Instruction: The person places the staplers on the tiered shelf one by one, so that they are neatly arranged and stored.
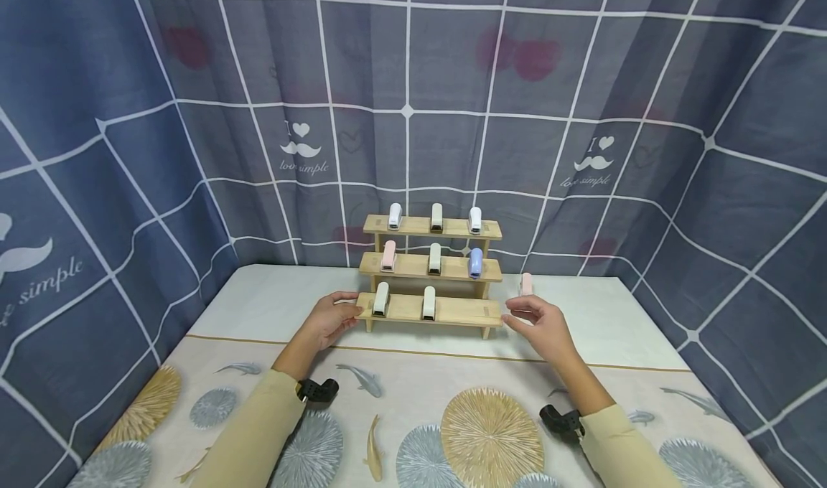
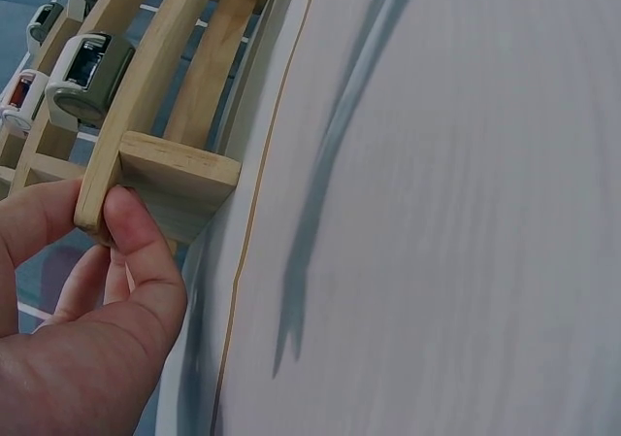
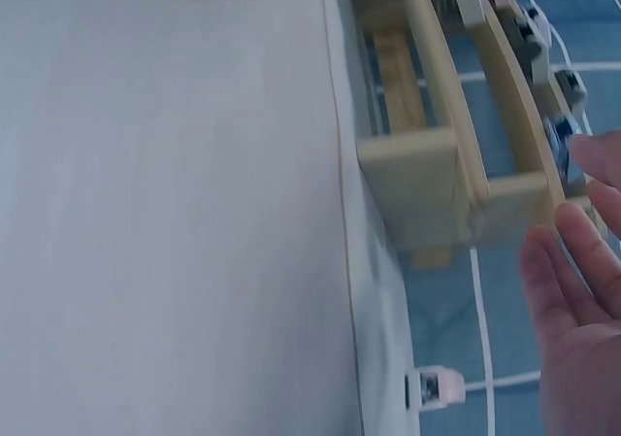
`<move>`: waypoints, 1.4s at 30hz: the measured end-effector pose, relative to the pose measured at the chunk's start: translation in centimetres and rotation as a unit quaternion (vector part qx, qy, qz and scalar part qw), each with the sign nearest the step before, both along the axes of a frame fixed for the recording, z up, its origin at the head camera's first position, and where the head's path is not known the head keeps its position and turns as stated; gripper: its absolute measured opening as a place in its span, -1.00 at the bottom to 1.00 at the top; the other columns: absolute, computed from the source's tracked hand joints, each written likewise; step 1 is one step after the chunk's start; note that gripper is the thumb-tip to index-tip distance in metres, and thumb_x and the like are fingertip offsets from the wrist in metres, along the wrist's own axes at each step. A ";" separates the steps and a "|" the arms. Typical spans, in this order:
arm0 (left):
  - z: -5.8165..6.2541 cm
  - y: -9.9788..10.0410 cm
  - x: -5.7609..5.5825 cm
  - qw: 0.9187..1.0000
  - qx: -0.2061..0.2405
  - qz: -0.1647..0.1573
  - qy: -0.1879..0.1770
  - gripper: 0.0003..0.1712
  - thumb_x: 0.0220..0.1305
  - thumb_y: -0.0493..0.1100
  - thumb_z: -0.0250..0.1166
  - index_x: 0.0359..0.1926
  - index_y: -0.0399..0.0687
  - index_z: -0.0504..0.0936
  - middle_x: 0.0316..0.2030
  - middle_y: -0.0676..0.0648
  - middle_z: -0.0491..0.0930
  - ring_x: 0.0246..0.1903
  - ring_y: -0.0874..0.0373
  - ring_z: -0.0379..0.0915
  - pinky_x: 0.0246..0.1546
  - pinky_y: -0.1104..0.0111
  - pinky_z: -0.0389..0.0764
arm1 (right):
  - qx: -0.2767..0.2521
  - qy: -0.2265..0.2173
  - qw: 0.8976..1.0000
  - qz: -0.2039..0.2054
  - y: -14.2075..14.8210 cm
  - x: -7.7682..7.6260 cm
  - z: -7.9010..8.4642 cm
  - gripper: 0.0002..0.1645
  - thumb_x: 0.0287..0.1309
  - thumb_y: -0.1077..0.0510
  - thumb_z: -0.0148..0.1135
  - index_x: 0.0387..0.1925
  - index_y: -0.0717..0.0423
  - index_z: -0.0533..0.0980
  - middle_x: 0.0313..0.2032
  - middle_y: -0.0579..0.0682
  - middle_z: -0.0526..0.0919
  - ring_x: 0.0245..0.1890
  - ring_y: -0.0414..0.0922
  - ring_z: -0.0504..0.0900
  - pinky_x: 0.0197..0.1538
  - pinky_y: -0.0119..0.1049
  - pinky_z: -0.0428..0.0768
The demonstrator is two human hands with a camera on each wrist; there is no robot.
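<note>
A three-tier wooden display rack [image 1: 461, 310] stands on the table, holding small rounded stapler-like devices. My left hand [image 1: 331, 321] pinches the left end of the bottom shelf; the left wrist view shows thumb and finger on either side of the board [image 2: 155, 77]. My right hand [image 1: 543, 326] is by the rack's right end with loosely bent fingers; whether the fingertips touch the wood cannot be told. A pink device [image 1: 526, 283] stands on the table just behind this hand. White devices [image 1: 429, 303] sit on the bottom shelf; a blue one [image 1: 475, 263] is on the middle shelf.
The rack stands on a white surface [image 1: 258, 298] behind a patterned tablecloth [image 1: 400, 373] with a brown edge line. Dark blue checked curtains [image 1: 446, 143] close off the back and both sides. Black cameras [image 1: 318, 391] are strapped to both wrists.
</note>
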State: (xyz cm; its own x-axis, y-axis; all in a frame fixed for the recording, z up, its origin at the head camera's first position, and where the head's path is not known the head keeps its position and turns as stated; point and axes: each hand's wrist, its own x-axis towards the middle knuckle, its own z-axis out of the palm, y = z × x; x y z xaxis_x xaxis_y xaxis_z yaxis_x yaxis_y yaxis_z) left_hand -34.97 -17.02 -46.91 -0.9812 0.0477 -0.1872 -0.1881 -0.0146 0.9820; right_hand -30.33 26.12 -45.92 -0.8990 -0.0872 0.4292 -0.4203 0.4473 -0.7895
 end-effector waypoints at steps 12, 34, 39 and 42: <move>-0.2 -0.1 0.2 1.000 0.002 -0.004 0.005 -0.40 0.34 -0.41 0.28 0.36 -0.37 0.34 -0.21 -0.07 0.63 -0.33 0.24 0.58 -0.27 0.49 0.69 | 0.023 -0.018 0.998 -0.053 2.1 -1.2 0.6 -0.63 0.23 0.32 0.41 0.03 0.40 0.60 0.03 0.35 0.69 0.07 0.36 0.67 0.16 0.02 0.70; -0.2 -0.2 0.1 1.000 0.009 -0.006 0.006 -0.40 0.34 -0.42 0.28 0.35 -0.39 0.34 -0.19 -0.10 0.62 -0.32 0.20 0.58 -0.26 0.46 0.70 | 0.066 -0.089 0.990 -0.083 5.9 -7.4 -1.0 -0.43 0.20 0.18 0.47 0.21 0.27 0.55 0.26 0.31 0.54 0.24 0.26 0.53 0.27 0.09 0.63; 0.0 -0.2 0.0 1.000 0.010 -0.011 0.004 -0.40 0.34 -0.42 0.27 0.36 -0.39 0.32 -0.19 -0.10 0.62 -0.32 0.20 0.57 -0.27 0.47 0.69 | 0.052 -0.129 0.986 -0.090 6.3 -8.4 -1.5 -0.29 0.20 0.14 0.48 0.34 0.21 0.46 0.34 0.32 0.47 0.32 0.30 0.47 0.29 0.14 0.60; -0.1 -0.2 -0.1 1.000 0.011 -0.012 0.003 -0.40 0.34 -0.42 0.27 0.36 -0.39 0.32 -0.19 -0.10 0.62 -0.32 0.20 0.57 -0.27 0.47 0.69 | 0.042 -0.141 0.985 -0.094 6.4 -8.9 -1.8 -0.25 0.18 0.17 0.49 0.36 0.21 0.43 0.36 0.31 0.45 0.35 0.30 0.46 0.30 0.14 0.60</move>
